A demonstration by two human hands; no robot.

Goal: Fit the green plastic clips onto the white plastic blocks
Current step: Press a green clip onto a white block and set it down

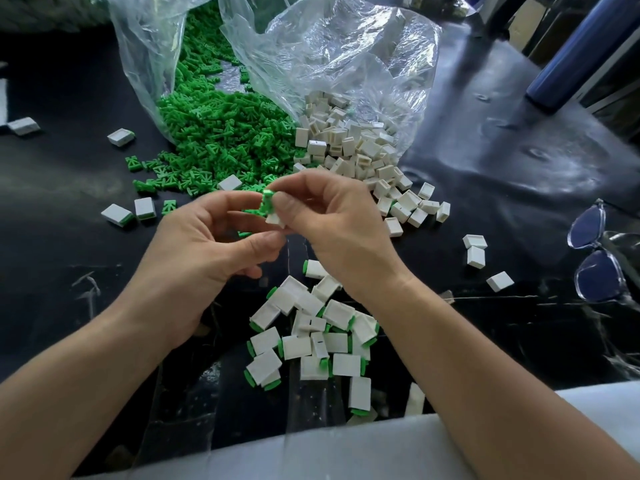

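— Black table (485, 168), all shiny, and so many little bits on it! What is the person doing?

— See the clear bag (346, 64) with the white blocks (349, 147) spilling out? Just in front of it, the right hand (339, 230) pinches one green clip (266, 202) and one white block (275, 219) together, with the clip on top. The left hand (194, 258) curls close, with one fingertip by the clip. I cannot tell if it grips anything.

— What could go wrong?

— The clip is tiny. If it goes in crooked, I think it could jam or bend. If the fingers slip, it could pop out and fall into the done pile (311, 337), which lies in front of the bag and nearer to us. It would be hard to find in there.

— How many of each?

— There are two hands, holding one clip and one block. The done pile has about twenty pieces, but some lie on top of others, so I am not sure. Three lone blocks lie to the right of the bag. Five lone pieces lie to the left of it, and some of them show green. One pair of glasses (595, 258) and one blue bottle (571, 57) are also on the right. The loose green clips (214, 133) to the left of the bag spill from the other bag (145, 64). There are far too many to count.
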